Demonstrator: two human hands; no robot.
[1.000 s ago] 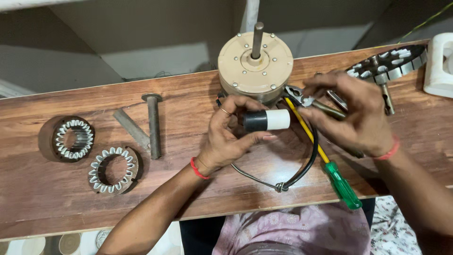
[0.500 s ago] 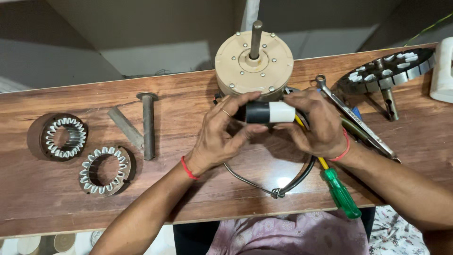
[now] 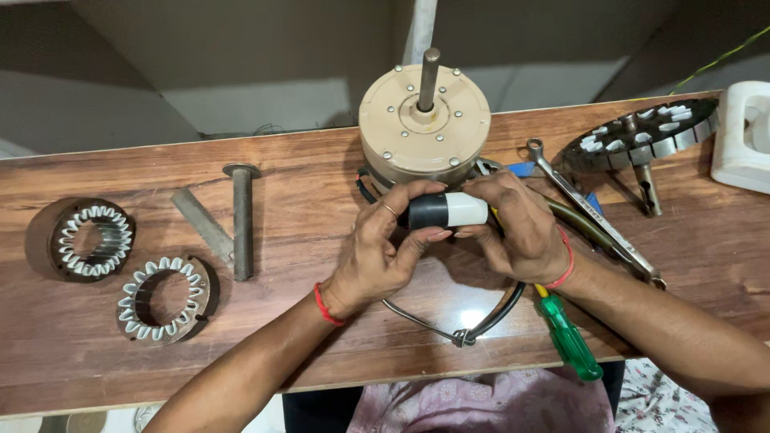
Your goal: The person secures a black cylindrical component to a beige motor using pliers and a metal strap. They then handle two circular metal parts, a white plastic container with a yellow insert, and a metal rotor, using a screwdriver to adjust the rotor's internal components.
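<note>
1. A brown wooden bench [image 3: 321,208] carries everything.
2. At its left lie 2 toothed stator rings [image 3: 90,238] [image 3: 164,298] and 2 metal rods [image 3: 241,220].
3. A beige motor [image 3: 423,128] stands at the middle.
4. A spanner [image 3: 589,210] and a green-handled screwdriver [image 3: 568,337] lie at the right.

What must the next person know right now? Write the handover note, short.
Left hand: fingers pinch the dark end of the black and white cylinder.
Right hand: grips its white end.
Both hold it just in front of the motor, which stands shaft up on the table.
Done: two toothed rings and a bolt lie at the left, a finned disc at the right.
Left: the cylinder is not set down; the screwdriver and spanner lie unheld.
</note>
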